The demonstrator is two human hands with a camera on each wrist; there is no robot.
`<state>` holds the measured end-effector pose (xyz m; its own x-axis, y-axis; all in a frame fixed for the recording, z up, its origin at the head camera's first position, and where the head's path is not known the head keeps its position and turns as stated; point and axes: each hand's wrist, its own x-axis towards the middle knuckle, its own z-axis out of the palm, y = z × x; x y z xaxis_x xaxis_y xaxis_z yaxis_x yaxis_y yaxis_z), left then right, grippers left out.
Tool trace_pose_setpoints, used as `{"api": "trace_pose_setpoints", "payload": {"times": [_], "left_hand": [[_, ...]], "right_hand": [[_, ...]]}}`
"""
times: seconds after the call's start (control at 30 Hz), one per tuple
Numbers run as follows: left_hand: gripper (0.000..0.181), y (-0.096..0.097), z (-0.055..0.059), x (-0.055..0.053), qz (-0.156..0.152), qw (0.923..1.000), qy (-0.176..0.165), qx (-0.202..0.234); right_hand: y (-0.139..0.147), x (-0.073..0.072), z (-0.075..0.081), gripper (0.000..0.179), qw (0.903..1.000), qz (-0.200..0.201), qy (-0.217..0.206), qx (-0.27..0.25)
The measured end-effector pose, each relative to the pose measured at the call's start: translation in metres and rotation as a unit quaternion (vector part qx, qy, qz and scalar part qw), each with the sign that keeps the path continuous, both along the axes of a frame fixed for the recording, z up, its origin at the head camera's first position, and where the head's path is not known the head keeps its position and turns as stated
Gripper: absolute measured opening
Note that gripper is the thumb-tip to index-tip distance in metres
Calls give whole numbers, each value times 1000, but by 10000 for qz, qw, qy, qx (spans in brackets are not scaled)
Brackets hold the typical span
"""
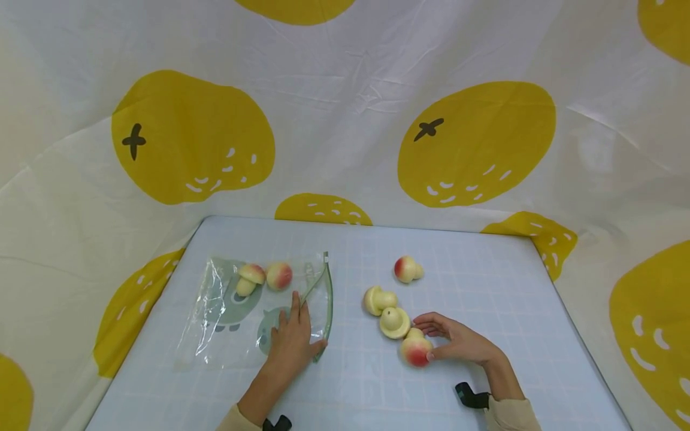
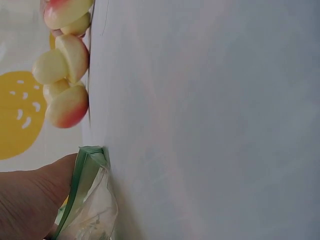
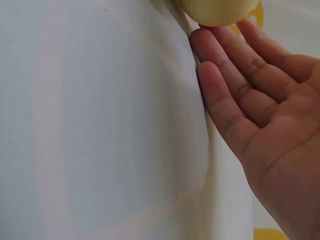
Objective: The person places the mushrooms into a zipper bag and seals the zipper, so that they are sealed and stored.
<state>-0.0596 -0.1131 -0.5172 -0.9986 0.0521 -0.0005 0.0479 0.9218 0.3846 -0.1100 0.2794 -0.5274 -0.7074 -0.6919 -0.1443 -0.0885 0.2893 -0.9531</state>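
Observation:
My left hand point(image 1: 289, 339) lies over the mouth of a clear zip bag point(image 1: 185, 347), fingers straight and spread, thumb against the green zip edge point(image 2: 80, 187). Printed grey-green creatures show through the plastic. A toy mushroom point(image 1: 245, 287) with a pinkish cap and a second toy mushroom point(image 1: 279, 276), cap towards me, are at the bag's far part. With thumb and fingertips on opposite sides, my right hand point(image 1: 458, 342) holds a red-capped toy mushroom point(image 1: 416, 353) low at the tabletop. In the right wrist view, the fingertips meet a pale rounded mushroom part point(image 3: 220, 11).
Two pale toy mushrooms lie just beyond the held one: one stem up point(image 1: 395, 323), one on its side point(image 1: 373, 301). Farther back is another red-capped mushroom point(image 1: 405, 269). The pale checked table point(image 1: 372, 395) meets a fruit-print curtain point(image 1: 334, 120) behind.

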Motion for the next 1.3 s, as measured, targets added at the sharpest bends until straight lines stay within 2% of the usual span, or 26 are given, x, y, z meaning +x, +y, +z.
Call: {"api": "trace_pose_setpoints", "payload": {"times": [0.3,0.63,0.8,1.07,1.17,1.3], "left_hand": [[103,0,-2,0,-23,9999,114,-67],[103,0,-2,0,-35,9999,59,-94],[104,-1,-3,0,-36,9999,66,-99],[105,0,-3,0,-48,9999,58,-109],[105,0,-3,0,-39,9999,38,-91],[105,0,-3,-1,-32,10000,-23,-86]], "right_hand": [[9,1,4,64,9996,-179,-226,53],[17,0,16,59,9975,-528,365,-290],[11,-1,23,58,9922,-947,568,-576],[-5,-3,34,62,9797,-1699,660,-830],[-14,-3,39,62,9758,-1794,794,-963],[-27,-4,43,64,9723,-1708,1063,-1186]]}}
